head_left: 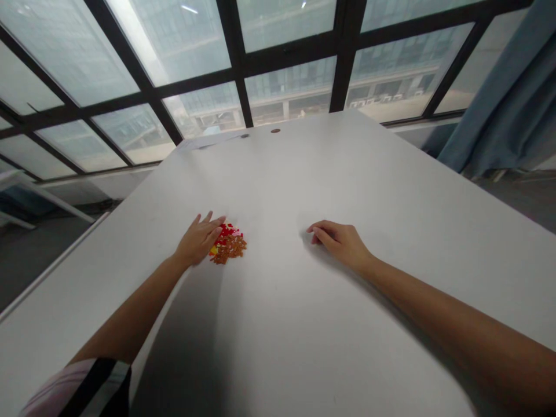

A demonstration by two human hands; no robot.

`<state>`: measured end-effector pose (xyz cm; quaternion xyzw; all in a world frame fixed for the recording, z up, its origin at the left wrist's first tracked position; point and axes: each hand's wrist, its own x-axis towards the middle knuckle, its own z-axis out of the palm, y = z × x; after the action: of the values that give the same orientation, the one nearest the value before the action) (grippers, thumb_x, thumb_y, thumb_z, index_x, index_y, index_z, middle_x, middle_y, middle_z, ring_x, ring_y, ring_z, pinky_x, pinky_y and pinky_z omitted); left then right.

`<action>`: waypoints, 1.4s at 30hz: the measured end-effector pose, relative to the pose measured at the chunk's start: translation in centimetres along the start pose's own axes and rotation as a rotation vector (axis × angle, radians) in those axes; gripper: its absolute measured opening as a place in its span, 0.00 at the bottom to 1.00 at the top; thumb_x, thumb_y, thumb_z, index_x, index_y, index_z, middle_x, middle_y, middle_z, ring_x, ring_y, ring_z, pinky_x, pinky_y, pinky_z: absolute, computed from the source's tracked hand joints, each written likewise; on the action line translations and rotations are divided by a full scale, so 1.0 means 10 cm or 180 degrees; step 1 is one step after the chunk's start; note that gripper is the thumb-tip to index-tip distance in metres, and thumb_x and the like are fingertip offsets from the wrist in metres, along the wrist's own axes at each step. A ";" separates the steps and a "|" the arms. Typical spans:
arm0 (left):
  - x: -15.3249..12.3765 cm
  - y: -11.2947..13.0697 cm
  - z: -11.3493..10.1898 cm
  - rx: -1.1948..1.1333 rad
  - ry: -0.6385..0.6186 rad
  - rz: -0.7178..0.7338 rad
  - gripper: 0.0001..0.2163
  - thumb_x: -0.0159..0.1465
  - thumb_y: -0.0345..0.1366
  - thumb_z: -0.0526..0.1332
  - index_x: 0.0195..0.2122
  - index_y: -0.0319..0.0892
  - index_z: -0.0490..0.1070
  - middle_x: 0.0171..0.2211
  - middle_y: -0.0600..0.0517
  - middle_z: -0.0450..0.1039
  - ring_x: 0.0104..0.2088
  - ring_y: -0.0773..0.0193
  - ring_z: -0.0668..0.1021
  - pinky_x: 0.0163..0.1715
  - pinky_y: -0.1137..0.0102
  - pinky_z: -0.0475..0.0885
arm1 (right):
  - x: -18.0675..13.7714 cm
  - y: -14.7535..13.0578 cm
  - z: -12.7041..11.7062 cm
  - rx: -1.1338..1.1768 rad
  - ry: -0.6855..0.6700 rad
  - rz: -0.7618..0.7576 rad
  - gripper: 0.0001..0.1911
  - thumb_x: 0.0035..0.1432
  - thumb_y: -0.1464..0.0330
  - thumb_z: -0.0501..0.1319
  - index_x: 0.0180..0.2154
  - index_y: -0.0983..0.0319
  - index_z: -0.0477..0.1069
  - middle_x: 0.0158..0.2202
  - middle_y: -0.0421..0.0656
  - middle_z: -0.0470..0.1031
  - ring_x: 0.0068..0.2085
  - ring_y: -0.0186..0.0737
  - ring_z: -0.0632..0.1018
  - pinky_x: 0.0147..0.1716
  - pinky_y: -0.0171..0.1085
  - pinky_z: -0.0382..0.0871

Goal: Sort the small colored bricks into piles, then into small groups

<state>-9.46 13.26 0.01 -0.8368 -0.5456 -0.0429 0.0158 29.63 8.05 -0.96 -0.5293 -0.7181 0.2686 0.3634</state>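
A small pile of tiny red, orange and yellow pieces (229, 244) lies on the white table (304, 324), left of the middle. My left hand (198, 238) rests flat beside the pile, fingers stretched out and touching its left edge. My right hand (341, 242) lies on the table further right, well apart from the pile. Its fingers are curled inward with the tips pressed to the surface, and whether anything is under them is hidden.
A large window with black frames (243, 69) runs behind the table's far edge. A blue-grey curtain (508, 98) hangs at the right. Two small round marks (275, 131) sit near the far edge. The floor drops away on the left.
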 end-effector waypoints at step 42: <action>-0.02 0.50 -0.29 0.0429 -0.0049 0.0902 0.25 0.72 0.46 0.44 0.63 0.40 0.66 0.63 0.47 0.69 0.69 0.46 0.60 0.69 0.47 0.50 | 0.00 -0.01 -0.01 -0.0032 0.0002 0.0058 0.20 0.62 0.58 0.52 0.39 0.60 0.78 0.27 0.42 0.80 0.27 0.37 0.77 0.30 0.36 0.67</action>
<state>-5.10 10.85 2.94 -0.9028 -0.4237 0.0029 0.0737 29.61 7.96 -0.83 -0.5377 -0.7145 0.2681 0.3585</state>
